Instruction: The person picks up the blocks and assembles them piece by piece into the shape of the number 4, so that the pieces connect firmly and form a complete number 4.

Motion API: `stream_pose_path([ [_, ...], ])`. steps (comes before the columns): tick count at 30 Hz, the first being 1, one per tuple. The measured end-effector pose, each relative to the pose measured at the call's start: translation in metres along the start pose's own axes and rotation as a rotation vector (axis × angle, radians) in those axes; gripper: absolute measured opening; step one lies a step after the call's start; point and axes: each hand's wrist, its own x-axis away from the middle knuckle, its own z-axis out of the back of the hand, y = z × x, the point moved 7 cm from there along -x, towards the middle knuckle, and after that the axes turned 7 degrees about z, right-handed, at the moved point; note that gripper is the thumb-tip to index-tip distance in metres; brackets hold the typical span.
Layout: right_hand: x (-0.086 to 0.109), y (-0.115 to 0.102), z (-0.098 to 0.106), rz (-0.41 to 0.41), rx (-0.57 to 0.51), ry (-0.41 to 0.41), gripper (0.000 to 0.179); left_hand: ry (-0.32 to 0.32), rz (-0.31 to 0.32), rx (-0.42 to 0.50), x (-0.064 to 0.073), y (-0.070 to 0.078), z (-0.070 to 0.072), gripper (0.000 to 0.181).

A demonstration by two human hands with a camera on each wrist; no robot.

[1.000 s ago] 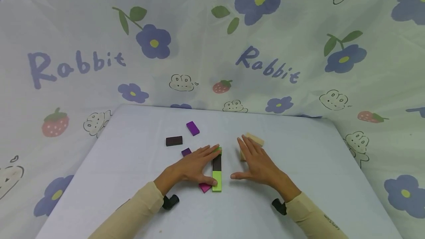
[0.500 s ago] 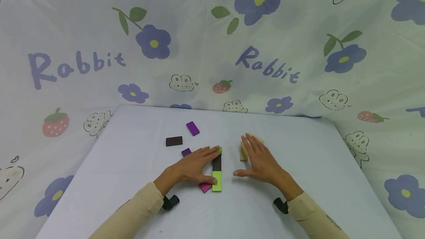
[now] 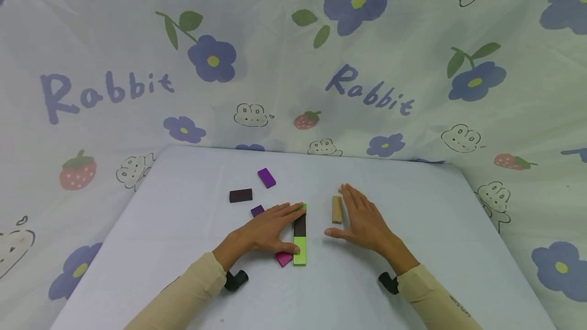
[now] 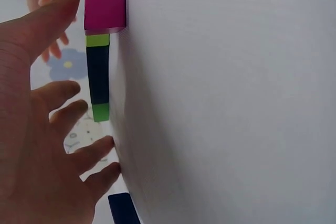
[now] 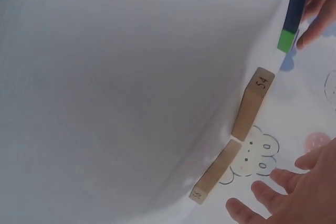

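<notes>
In the head view my left hand (image 3: 268, 230), fingers spread, lies over a straight row of a lime block (image 3: 299, 257), a dark block (image 3: 299, 225) and a green block (image 3: 303, 208). Its thumb and fingertips overlap the row's ends; whether they touch is unclear. A magenta block (image 3: 284, 259) sits partly beneath this hand, beside the row. To the right, my right hand (image 3: 367, 224) is spread and holds nothing, beside an upright-lying wooden block (image 3: 337, 210). A second wooden block (image 5: 215, 174), mostly covered by that hand in the head view, shows in the right wrist view.
Left of the row lie a dark brown block (image 3: 240, 195), a purple block (image 3: 266, 177) and a darker purple block (image 3: 258, 210) partly covered by the left hand. A printed cloth (image 3: 275, 65) hangs behind the white tabletop (image 3: 412, 192).
My right hand has shifted slightly to the right, uncovering the nearer wooden block and covering more of the farther one. The left hand and the row of blocks stay put.
</notes>
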Motion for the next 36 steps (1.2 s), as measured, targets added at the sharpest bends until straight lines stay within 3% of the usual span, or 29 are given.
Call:
stream_pose_path([
  [18, -0.003, 0.013, -0.009, -0.055, 0.012, -0.007, 0.125, 0.011, 0.002, -0.007, 0.000, -0.001, -0.001, 0.092],
  [36, -0.010, 0.014, -0.014, -0.059, 0.077, -0.051, 0.110, 0.024, -0.024, -0.025, 0.000, 0.001, 0.001, 0.101],
])
